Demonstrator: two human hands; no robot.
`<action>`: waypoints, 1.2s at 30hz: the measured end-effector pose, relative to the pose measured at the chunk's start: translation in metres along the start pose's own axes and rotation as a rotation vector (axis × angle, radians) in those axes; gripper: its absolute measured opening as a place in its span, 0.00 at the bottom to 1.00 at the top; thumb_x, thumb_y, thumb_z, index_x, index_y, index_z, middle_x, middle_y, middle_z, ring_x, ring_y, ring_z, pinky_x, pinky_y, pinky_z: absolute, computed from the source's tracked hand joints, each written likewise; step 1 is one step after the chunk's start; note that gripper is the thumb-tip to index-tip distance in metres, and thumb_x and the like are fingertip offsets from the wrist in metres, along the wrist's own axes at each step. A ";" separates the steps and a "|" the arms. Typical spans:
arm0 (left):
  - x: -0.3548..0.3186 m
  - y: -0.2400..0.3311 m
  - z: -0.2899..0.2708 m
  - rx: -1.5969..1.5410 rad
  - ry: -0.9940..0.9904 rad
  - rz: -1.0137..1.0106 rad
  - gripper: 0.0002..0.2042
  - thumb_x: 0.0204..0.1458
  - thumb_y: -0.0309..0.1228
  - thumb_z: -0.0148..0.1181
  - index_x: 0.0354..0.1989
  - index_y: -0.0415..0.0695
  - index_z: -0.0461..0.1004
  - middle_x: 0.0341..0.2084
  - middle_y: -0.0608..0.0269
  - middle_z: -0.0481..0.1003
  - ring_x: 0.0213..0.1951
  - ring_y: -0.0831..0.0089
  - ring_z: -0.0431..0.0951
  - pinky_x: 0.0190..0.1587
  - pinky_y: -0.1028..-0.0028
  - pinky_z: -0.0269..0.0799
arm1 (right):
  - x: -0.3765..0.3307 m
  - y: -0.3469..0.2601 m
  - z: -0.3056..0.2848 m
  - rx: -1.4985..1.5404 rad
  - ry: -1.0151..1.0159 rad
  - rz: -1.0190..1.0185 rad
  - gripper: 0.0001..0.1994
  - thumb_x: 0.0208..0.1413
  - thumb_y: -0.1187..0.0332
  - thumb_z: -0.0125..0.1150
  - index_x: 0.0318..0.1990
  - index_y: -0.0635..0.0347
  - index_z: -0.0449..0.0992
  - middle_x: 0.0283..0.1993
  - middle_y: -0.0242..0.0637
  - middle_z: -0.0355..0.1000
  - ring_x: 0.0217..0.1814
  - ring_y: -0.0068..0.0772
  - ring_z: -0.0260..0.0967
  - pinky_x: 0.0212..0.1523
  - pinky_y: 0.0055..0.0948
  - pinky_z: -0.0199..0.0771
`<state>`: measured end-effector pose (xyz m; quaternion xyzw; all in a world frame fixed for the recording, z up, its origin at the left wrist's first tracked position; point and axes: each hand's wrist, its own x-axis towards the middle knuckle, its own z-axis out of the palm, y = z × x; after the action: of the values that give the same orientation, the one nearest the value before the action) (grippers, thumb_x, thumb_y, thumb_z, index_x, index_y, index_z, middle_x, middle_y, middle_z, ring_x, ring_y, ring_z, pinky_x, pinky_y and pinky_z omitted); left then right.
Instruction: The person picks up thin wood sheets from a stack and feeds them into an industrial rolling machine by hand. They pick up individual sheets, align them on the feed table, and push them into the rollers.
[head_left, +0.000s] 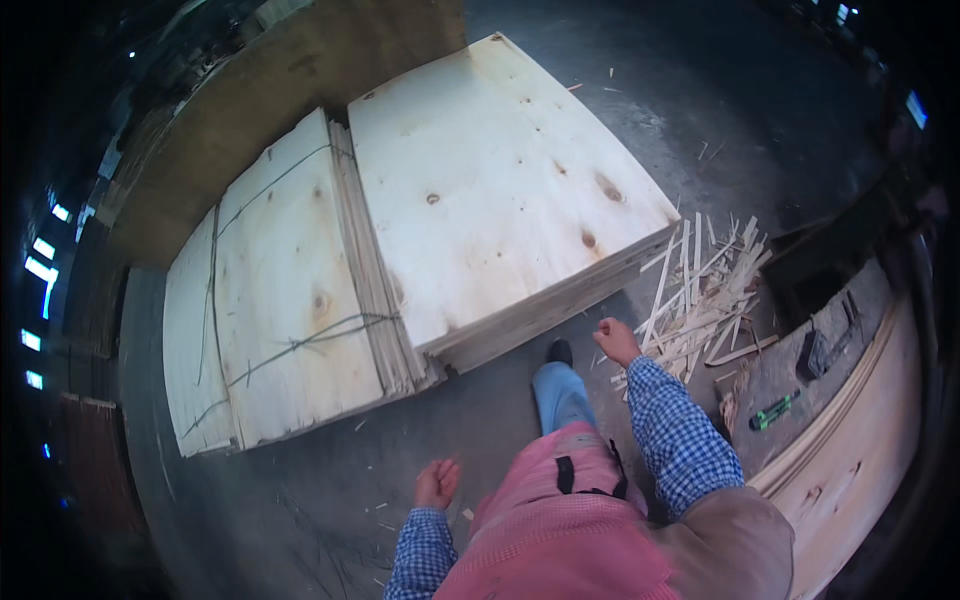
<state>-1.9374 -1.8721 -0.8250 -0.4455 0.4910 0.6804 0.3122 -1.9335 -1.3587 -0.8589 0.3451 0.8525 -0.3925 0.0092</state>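
Observation:
My left hand (437, 484) hangs over the dark floor, its fingers curled in and nothing showing in them. Near the front right corner of the large stack of pale wood veneer sheets (500, 190) is my right hand (617, 342), apart from the stack. Its fingers are also curled, with nothing visible between them. Left of that stack are narrower bundles of veneer (285, 290), bound with dark cord. Both sleeves are blue checked cloth, and a pink apron (560, 530) covers my front.
Thin wood offcuts (705, 300) lie heaped on the floor (690, 90) beyond my right hand. At the right, a worn bench surface (800, 370) holds a green-handled cutter (774, 410) beside curved veneer sheets (850, 480). A tall brown board (290, 80) stands behind the bundles.

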 end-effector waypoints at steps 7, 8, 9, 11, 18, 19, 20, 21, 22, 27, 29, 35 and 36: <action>0.095 0.161 0.109 0.045 0.210 0.385 0.06 0.59 0.37 0.56 0.32 0.51 0.72 0.24 0.73 0.71 0.23 0.79 0.70 0.21 0.81 0.60 | 0.237 0.006 -0.099 -0.390 0.251 0.044 0.33 0.48 0.57 0.67 0.59 0.65 0.64 0.61 0.53 0.63 0.63 0.54 0.62 0.62 0.44 0.65; 0.122 0.186 0.124 0.202 0.180 0.432 0.06 0.58 0.37 0.57 0.31 0.50 0.72 0.23 0.74 0.69 0.24 0.81 0.69 0.21 0.79 0.60 | 0.268 0.020 -0.117 -0.458 0.327 0.055 0.34 0.47 0.56 0.67 0.59 0.65 0.64 0.62 0.53 0.63 0.64 0.54 0.62 0.62 0.43 0.65; 0.150 0.202 0.133 0.354 0.155 0.474 0.07 0.57 0.37 0.58 0.30 0.49 0.72 0.22 0.75 0.68 0.25 0.82 0.68 0.22 0.78 0.60 | 0.297 0.038 -0.128 -0.529 0.394 0.061 0.35 0.47 0.55 0.68 0.59 0.65 0.64 0.63 0.52 0.63 0.64 0.53 0.62 0.62 0.42 0.65; 0.195 0.224 0.163 0.472 0.211 0.477 0.09 0.57 0.36 0.59 0.34 0.44 0.75 0.22 0.72 0.70 0.27 0.79 0.71 0.26 0.73 0.65 | 0.344 0.035 -0.149 -0.479 0.363 0.073 0.36 0.45 0.53 0.70 0.58 0.65 0.65 0.61 0.52 0.65 0.62 0.52 0.65 0.60 0.41 0.67; 0.249 0.237 0.216 0.921 0.417 0.546 0.17 0.50 0.38 0.63 0.36 0.32 0.77 0.29 0.60 0.77 0.29 0.71 0.73 0.33 0.68 0.71 | 0.394 0.048 -0.184 -0.327 0.237 0.218 0.31 0.44 0.49 0.70 0.49 0.64 0.73 0.42 0.52 0.77 0.46 0.53 0.75 0.49 0.45 0.73; 0.247 0.239 0.222 0.964 0.427 0.512 0.17 0.50 0.37 0.63 0.34 0.32 0.77 0.28 0.60 0.76 0.29 0.72 0.73 0.32 0.69 0.70 | 0.397 0.045 -0.190 -0.380 0.214 0.203 0.30 0.44 0.49 0.70 0.48 0.64 0.74 0.41 0.52 0.77 0.45 0.53 0.75 0.48 0.45 0.73; 0.243 0.244 0.227 1.006 0.436 0.480 0.16 0.50 0.37 0.63 0.33 0.32 0.77 0.27 0.60 0.76 0.28 0.73 0.72 0.32 0.69 0.70 | 0.397 0.041 -0.201 -0.431 0.191 0.188 0.28 0.45 0.50 0.69 0.47 0.64 0.75 0.40 0.52 0.77 0.45 0.54 0.75 0.47 0.45 0.74; 0.236 0.250 0.234 1.049 0.445 0.451 0.15 0.49 0.36 0.63 0.31 0.32 0.77 0.26 0.61 0.76 0.28 0.74 0.72 0.31 0.70 0.69 | 0.394 0.032 -0.212 -0.479 0.169 0.173 0.27 0.46 0.50 0.68 0.45 0.64 0.76 0.39 0.52 0.78 0.44 0.54 0.75 0.46 0.46 0.74; 0.229 0.254 0.234 0.973 0.432 0.432 0.16 0.50 0.37 0.64 0.27 0.32 0.76 0.24 0.61 0.75 0.27 0.76 0.71 0.29 0.70 0.67 | 0.390 0.024 -0.220 -0.486 0.209 0.092 0.24 0.48 0.52 0.67 0.43 0.65 0.77 0.36 0.52 0.77 0.41 0.54 0.76 0.44 0.44 0.75; 0.233 0.249 0.215 0.973 0.376 0.400 0.19 0.52 0.40 0.64 0.35 0.30 0.78 0.29 0.59 0.77 0.31 0.73 0.73 0.33 0.71 0.69 | 0.380 -0.021 -0.248 -0.212 0.079 0.155 0.25 0.48 0.52 0.68 0.44 0.67 0.79 0.37 0.47 0.79 0.39 0.43 0.78 0.42 0.38 0.75; 0.242 0.247 0.218 0.892 0.303 0.407 0.22 0.53 0.41 0.64 0.41 0.30 0.77 0.34 0.57 0.78 0.34 0.72 0.75 0.36 0.71 0.71 | 0.391 -0.008 -0.250 -0.028 -0.108 0.308 0.27 0.48 0.51 0.68 0.45 0.68 0.79 0.38 0.45 0.80 0.39 0.39 0.78 0.43 0.35 0.75; 0.251 0.233 0.207 0.825 0.349 0.386 0.29 0.53 0.45 0.63 0.52 0.29 0.70 0.46 0.49 0.76 0.47 0.64 0.76 0.47 0.66 0.72 | 0.367 -0.002 -0.241 0.045 -0.074 0.197 0.26 0.53 0.55 0.67 0.52 0.70 0.74 0.40 0.46 0.78 0.37 0.32 0.77 0.42 0.30 0.76; 0.245 0.226 0.205 0.881 0.376 0.426 0.29 0.52 0.45 0.64 0.52 0.30 0.71 0.46 0.47 0.76 0.47 0.62 0.77 0.48 0.65 0.72 | 0.347 -0.046 -0.242 0.057 -0.083 0.203 0.26 0.54 0.57 0.66 0.52 0.70 0.74 0.40 0.45 0.78 0.38 0.31 0.77 0.42 0.30 0.76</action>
<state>-2.2941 -1.7538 -0.9359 -0.2768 0.8580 0.3660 0.2309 -2.1635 -1.0145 -0.7605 0.4133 0.8005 -0.4275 0.0746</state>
